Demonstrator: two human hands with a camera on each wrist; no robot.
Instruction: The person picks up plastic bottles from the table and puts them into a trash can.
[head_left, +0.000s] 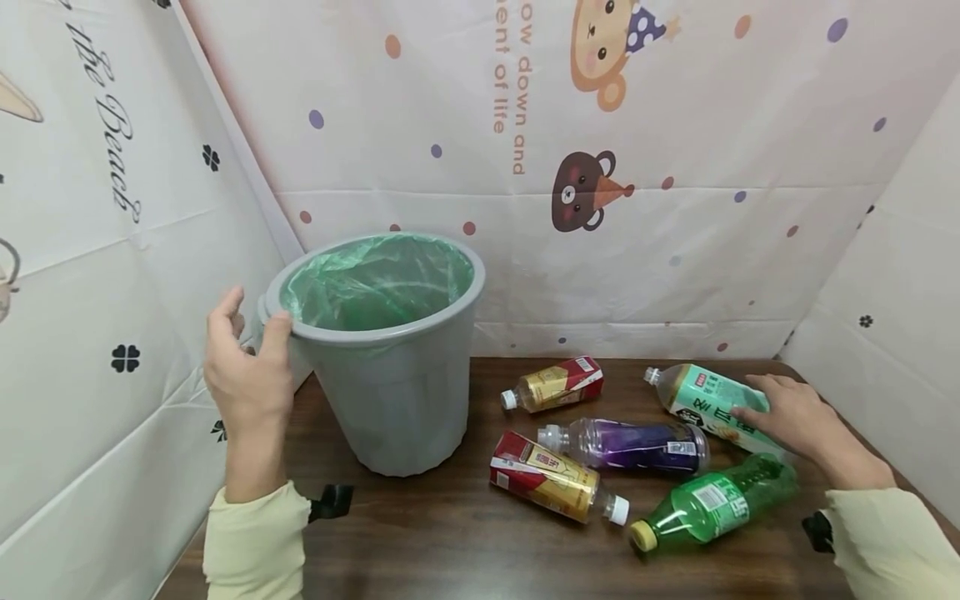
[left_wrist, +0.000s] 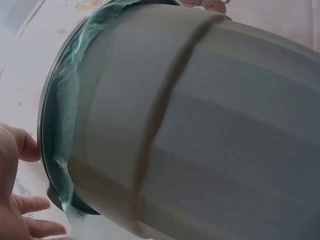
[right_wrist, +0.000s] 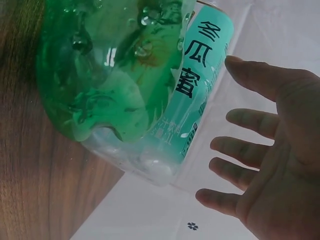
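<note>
My left hand (head_left: 251,367) is at the left side of a grey trash bin (head_left: 390,400), with its thumb by the rim and the other fingers spread loosely. A green plastic bag (left_wrist: 70,115) lines the bin and folds over its edge. On the right, my right hand (head_left: 795,417) reaches over a bottle with a teal label (head_left: 723,396), its fingers extended; in the right wrist view they are spread beside the bottle, and contact is hard to tell. A green bottle with a yellow cap (head_left: 712,504) lies just in front of that one.
A purple-labelled bottle (head_left: 630,444) lies mid-table. Two bottles with red and gold labels lie nearer the bin, one at the back (head_left: 558,385) and one in front (head_left: 551,477). Printed cloth (head_left: 675,283) surrounds the brown wooden table (head_left: 420,542) on its back and sides.
</note>
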